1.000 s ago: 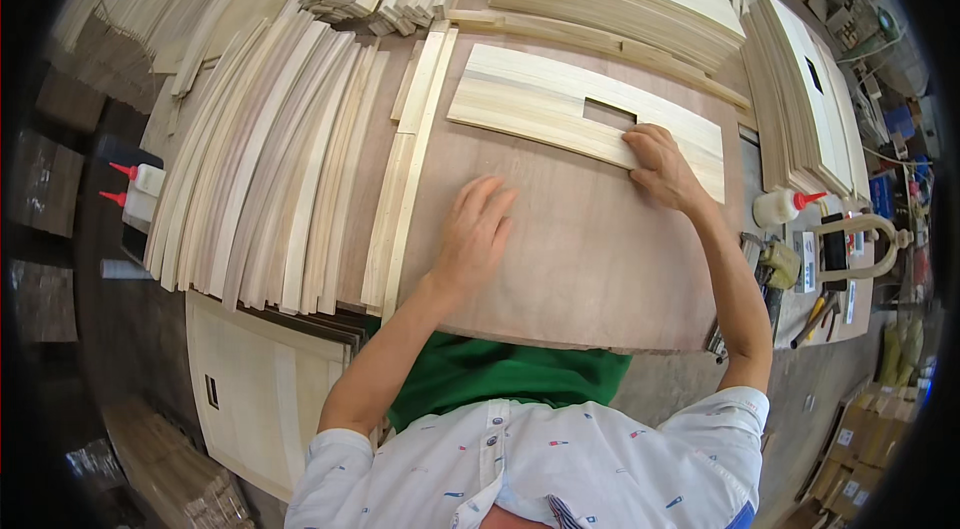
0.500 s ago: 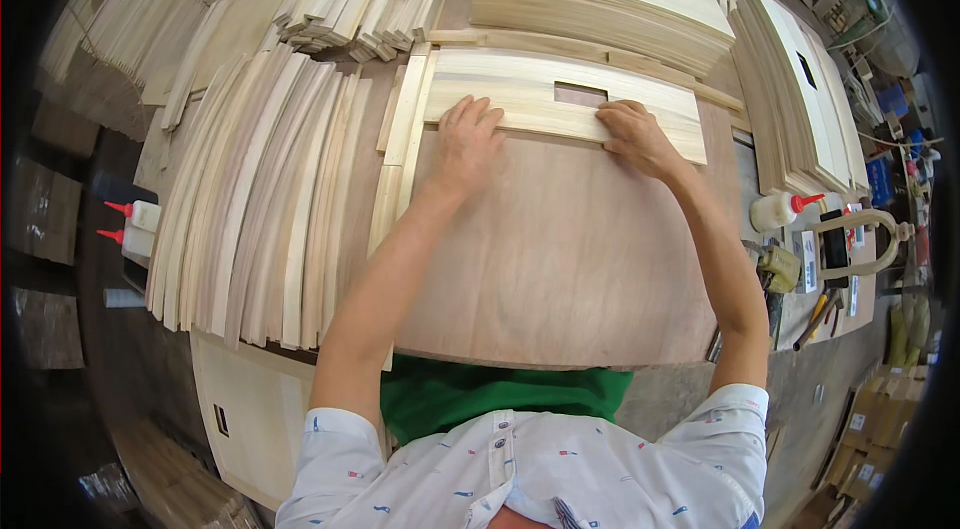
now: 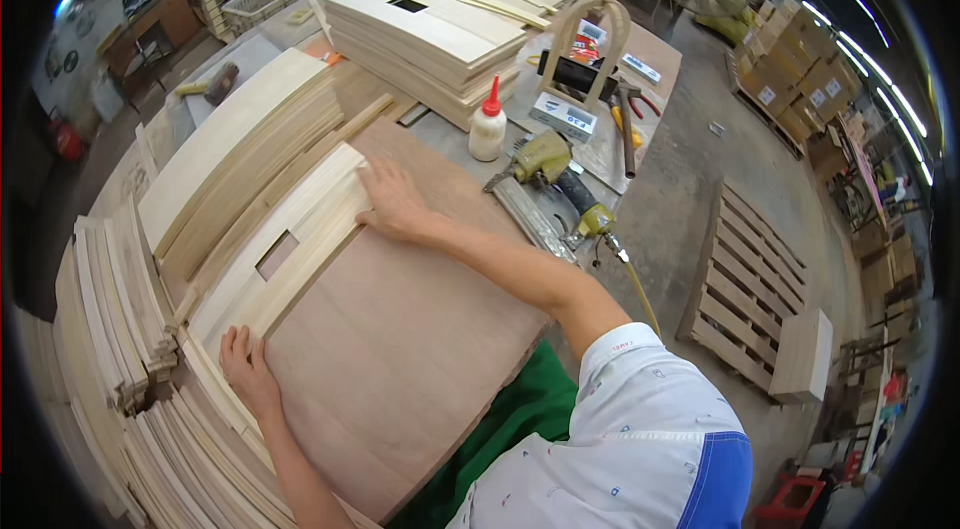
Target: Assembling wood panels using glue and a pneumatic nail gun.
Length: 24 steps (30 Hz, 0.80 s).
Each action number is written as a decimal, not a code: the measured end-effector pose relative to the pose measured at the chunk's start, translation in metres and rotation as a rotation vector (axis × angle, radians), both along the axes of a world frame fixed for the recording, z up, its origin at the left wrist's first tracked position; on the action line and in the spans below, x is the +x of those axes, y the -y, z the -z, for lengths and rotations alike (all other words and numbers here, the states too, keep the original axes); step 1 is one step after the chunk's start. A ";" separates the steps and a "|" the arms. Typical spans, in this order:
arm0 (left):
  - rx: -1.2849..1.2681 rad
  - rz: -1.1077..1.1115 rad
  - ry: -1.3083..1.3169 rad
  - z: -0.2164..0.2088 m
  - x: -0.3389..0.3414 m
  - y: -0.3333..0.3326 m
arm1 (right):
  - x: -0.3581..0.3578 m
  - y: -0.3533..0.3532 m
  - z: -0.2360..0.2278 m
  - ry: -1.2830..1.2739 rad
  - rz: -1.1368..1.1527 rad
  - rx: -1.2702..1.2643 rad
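A pale wooden panel (image 3: 235, 276) with a rectangular cut-out lies on a brown board. Along its near long edge runs a narrow wooden strip (image 3: 315, 254). At the panel's left end, my left hand (image 3: 250, 376) rests its outstretched fingers on the wood, near the strip's end. My right hand (image 3: 395, 204) is closed around the right end, the fingers over the end edge and the thumb at the near corner. Wooden rails border the panel on its far and left sides.
Stacked boards (image 3: 245, 144) stand beyond the panel, and slats (image 3: 205, 459) are piled at left. A glue bottle (image 3: 487, 129), nail gun (image 3: 550, 169), hammer (image 3: 628, 134) and panel stack (image 3: 430, 34) occupy the right side. A pallet (image 3: 750, 274) lies on the floor.
My view has turned to the right. My right hand has moved from beside the cut-out to the panel's right end; my left hand has shifted toward its left end.
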<state>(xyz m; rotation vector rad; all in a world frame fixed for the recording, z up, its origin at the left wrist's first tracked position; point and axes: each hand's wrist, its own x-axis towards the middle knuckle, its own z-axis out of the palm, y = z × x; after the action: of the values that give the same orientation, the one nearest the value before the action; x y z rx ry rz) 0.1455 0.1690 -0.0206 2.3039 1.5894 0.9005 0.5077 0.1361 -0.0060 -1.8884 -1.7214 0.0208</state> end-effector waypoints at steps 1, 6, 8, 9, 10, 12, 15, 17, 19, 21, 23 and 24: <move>-0.020 0.001 0.016 0.000 0.007 -0.001 | 0.010 0.007 -0.002 -0.068 0.187 -0.054; -0.026 0.011 0.001 -0.002 0.006 -0.004 | 0.011 0.005 0.015 -0.189 0.182 -0.101; -0.041 0.011 0.025 -0.003 0.006 -0.005 | 0.009 0.005 0.023 -0.139 0.185 -0.021; -0.038 0.008 0.025 -0.001 0.002 -0.008 | 0.009 0.004 0.025 -0.149 0.180 0.025; -0.029 0.011 0.003 0.005 -0.002 -0.010 | 0.008 0.002 0.027 -0.159 0.176 0.071; -0.022 0.009 -0.020 0.006 -0.005 -0.013 | 0.005 0.003 0.024 -0.165 0.171 0.060; -0.037 0.013 0.024 0.006 -0.003 -0.011 | 0.007 0.006 0.024 -0.175 0.182 0.059; 0.028 0.036 -0.025 0.006 -0.001 -0.012 | 0.008 0.009 0.024 -0.180 0.188 0.073; -0.013 0.018 0.017 0.003 0.004 -0.009 | 0.006 0.009 0.025 -0.105 0.220 0.156; -0.056 -0.080 0.040 0.003 -0.017 -0.004 | -0.015 0.025 -0.034 -0.060 0.128 -0.043; -0.001 -0.030 0.059 0.010 -0.017 -0.009 | -0.002 0.019 -0.027 -0.051 0.112 -0.143; 0.039 0.019 0.030 0.012 -0.008 -0.012 | 0.007 0.004 0.008 -0.118 0.137 -0.068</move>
<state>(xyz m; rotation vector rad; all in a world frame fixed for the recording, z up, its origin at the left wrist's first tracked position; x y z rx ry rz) 0.1377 0.1811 -0.0323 2.3162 1.5488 0.9658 0.5150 0.1317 -0.0144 -2.0092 -1.5278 0.1361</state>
